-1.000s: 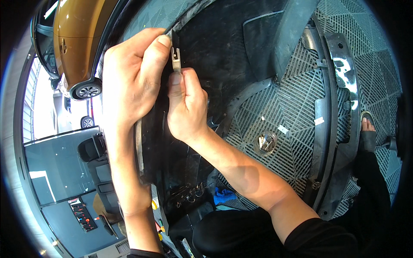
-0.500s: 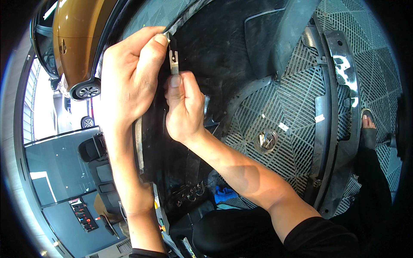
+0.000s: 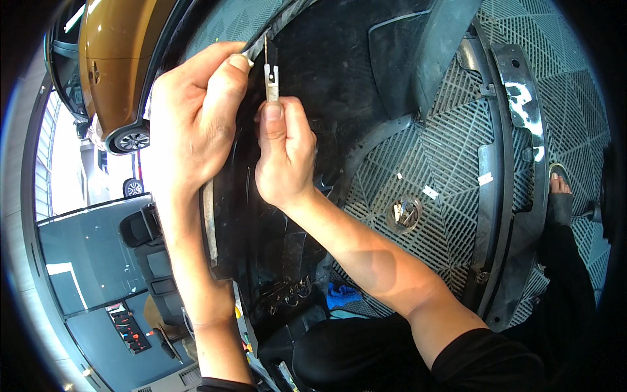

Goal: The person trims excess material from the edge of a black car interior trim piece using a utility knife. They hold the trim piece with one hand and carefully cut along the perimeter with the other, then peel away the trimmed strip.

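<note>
My right hand (image 3: 286,153) is closed around a slim metal-bodied craft knife (image 3: 272,85), its thin blade pointing away from me. The blade tip is close to the rim of a large black plastic panel (image 3: 320,72), which resembles a car bumper; whether it touches is too small to tell. At that rim my left hand (image 3: 202,111) pinches the end of a greyish film strip (image 3: 257,48) between thumb and forefinger. A small pale bit shows at the thumb tip. The left hand's other fingers are curled and partly hidden.
A clear round tub (image 3: 405,214) of small clips stands on the grey grid floor (image 3: 450,189). White scraps (image 3: 430,192) lie near it. Right of them is a long black bar with a shiny bracket (image 3: 519,108). A blue cloth (image 3: 343,296) lies below my forearm; a brown car (image 3: 121,59) stands upper left.
The knife and my right hand have moved slightly up and to the right, so the blade now stands apart from my left fingertips. My left hand has shifted slightly left, still pinching.
</note>
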Demonstrator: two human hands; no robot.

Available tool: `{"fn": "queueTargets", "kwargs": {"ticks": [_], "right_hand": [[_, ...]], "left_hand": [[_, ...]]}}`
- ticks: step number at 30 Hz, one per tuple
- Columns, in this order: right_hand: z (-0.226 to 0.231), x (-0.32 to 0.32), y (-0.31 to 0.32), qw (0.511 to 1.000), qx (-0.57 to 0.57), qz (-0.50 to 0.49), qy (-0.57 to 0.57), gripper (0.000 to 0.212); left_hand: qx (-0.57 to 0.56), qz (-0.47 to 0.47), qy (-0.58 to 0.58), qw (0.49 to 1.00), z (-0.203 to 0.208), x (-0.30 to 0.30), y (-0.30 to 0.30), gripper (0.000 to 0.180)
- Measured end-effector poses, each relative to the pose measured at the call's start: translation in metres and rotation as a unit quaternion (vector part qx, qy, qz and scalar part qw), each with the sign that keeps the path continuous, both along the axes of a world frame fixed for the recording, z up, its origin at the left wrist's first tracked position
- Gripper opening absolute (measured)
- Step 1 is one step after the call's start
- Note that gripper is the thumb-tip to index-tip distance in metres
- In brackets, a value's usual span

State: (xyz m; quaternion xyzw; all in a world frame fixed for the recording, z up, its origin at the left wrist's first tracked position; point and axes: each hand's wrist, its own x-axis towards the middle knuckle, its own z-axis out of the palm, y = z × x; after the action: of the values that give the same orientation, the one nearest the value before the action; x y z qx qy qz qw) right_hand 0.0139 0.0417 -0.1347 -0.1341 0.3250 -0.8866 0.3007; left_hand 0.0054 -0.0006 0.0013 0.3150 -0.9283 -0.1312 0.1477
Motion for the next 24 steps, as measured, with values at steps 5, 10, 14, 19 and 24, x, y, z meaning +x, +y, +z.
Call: {"fn": "queueTargets", "kwargs": {"ticks": [5,10,14,19,24], "right_hand": [[-0.003,0.004,-0.005,0.999,-0.006,-0.036,0.020,0.029],[-0.004,0.002,-0.001,1.000,-0.007,-0.005,0.020,0.031],[-0.005,0.002,0.000,1.000,-0.020,-0.001,0.017,0.032],[-0.005,0.004,0.000,1.000,-0.020,0.007,0.001,0.033],[-0.008,0.004,-0.007,0.997,-0.018,-0.051,0.050,0.030]], "left_hand": [[0.001,-0.010,0.009,1.000,-0.002,0.002,-0.004,0.026],[0.042,0.006,0.018,0.999,0.000,0.002,-0.002,0.027],[0.034,0.004,0.025,0.999,-0.002,0.003,-0.002,0.027],[0.041,0.007,0.013,0.999,0.001,0.002,-0.003,0.027],[0.027,0.001,0.016,1.000,0.000,0.003,-0.003,0.027]]}}
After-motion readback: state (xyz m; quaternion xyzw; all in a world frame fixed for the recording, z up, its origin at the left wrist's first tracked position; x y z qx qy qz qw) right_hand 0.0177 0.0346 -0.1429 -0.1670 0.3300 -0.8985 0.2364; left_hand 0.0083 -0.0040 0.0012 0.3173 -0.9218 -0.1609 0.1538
